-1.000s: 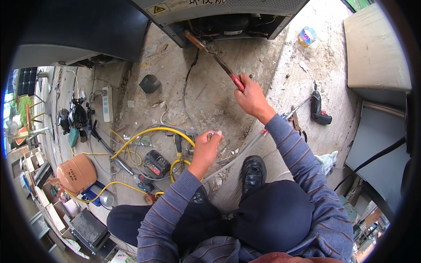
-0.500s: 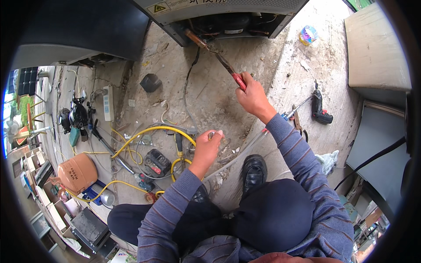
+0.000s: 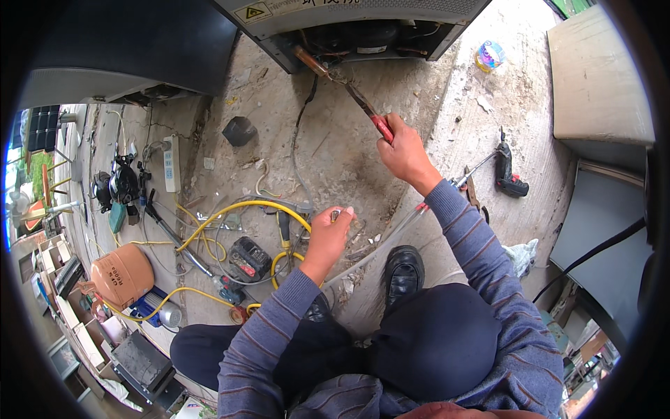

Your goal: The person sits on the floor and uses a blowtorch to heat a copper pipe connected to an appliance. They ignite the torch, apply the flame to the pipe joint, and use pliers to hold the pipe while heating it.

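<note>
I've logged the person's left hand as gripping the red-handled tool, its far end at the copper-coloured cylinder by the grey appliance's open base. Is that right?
Not quite: the head view shows the right hand gripping the red-handled tool; the left hand is apart from it. The tool's far end is indeed at the copper-coloured cylinder, by the open base of the grey appliance.
</note>
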Demonstrator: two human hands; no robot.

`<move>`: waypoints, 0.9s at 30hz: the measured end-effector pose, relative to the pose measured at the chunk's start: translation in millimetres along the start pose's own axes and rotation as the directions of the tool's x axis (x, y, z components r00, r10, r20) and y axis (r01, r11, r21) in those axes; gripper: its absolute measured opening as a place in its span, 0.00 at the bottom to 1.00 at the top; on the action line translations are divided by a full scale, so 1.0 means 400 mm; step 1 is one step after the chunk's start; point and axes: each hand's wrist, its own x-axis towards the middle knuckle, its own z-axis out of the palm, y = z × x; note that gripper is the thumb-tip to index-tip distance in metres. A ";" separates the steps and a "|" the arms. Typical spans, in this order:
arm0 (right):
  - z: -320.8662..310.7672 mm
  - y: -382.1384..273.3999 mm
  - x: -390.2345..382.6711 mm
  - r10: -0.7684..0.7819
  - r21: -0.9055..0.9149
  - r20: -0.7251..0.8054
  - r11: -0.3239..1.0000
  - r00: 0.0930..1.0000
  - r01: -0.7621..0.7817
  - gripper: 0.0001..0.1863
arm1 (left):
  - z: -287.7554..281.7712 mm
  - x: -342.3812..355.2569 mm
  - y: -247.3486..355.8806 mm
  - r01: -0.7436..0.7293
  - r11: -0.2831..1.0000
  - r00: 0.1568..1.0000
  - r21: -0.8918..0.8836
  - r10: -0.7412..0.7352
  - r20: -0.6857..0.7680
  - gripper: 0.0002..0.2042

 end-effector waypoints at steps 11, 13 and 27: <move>0.003 -0.018 -0.004 0.028 -0.004 0.012 1.000 1.000 -0.028 0.16 | 0.000 0.000 -0.005 -0.008 1.000 1.000 -0.008 0.008 -0.008 0.14; 0.003 -0.017 -0.003 0.030 -0.013 0.014 0.999 0.999 -0.030 0.16 | 0.001 0.000 -0.005 -0.006 1.000 1.000 -0.008 0.006 -0.008 0.14; 0.073 -0.007 -0.006 0.071 0.156 -0.011 0.985 0.997 -0.068 0.10 | 0.009 0.004 -0.004 0.027 0.999 1.000 -0.021 -0.027 -0.005 0.14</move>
